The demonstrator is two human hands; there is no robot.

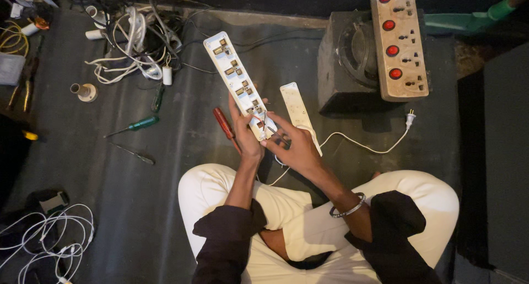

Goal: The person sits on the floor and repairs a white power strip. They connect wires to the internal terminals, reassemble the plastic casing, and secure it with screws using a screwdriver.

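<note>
Left hand (246, 134) clamped round opened strip (238, 82), red screwdriver (225, 125) tucked in; right hand (295, 146) fingers pinching its wires (265, 122). Probably light, stiff plastic, fragile contacts; best held by edges.

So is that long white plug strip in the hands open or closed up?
Open. The white power strip shows its bare metal contacts inside, and its cover lies apart beside it. The left hand holds it; the right hand touches its end.
</note>
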